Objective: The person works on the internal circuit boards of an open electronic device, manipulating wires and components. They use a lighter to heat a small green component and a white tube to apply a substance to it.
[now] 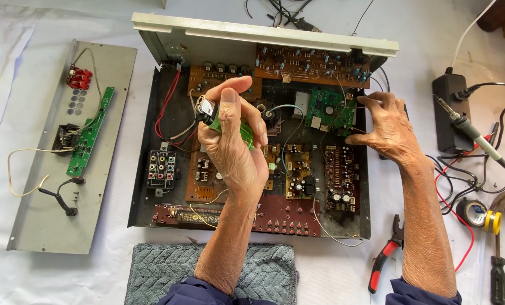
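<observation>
1. I see my left hand (pixel 235 135) raised at the centre of the frame, over the open amplifier case (pixel 151 169). Its fingers are curled tight around a green lighter (pixel 216 120).
2. The lighter's long axis runs on a slant from upper left to lower right. Its metal head points to the upper left and sticks out above my thumb; the green body shows again at the lower right of the fist, by the little finger.
3. My right hand (pixel 385 127) sits to the right of centre, at the case's right edge. Its fingers are spread and bent, holding nothing; the tips rest at a small green circuit board (pixel 329 110) inside the case.
4. Inside the case lie brown boards; a dark red strip of buttons (pixel 286 220) runs along the lower edge, and the white front panel (pixel 264 31) stands along the top.
5. Everything lies on a white cloth surface (pixel 331 271). At the left of the frame lies a grey metal plate (pixel 43 214) with a narrow green board (pixel 88 133) on it.
6. A grey towel (pixel 168 271) lies at the bottom centre, under my left forearm.
7. At the right are a soldering iron (pixel 473 133) across a black box (pixel 447 107), tangled black and red wires, a spool of solder (pixel 478 213), and red-handled pliers (pixel 385 254) at the lower right.
8. The room beyond the surface is out of view.
</observation>
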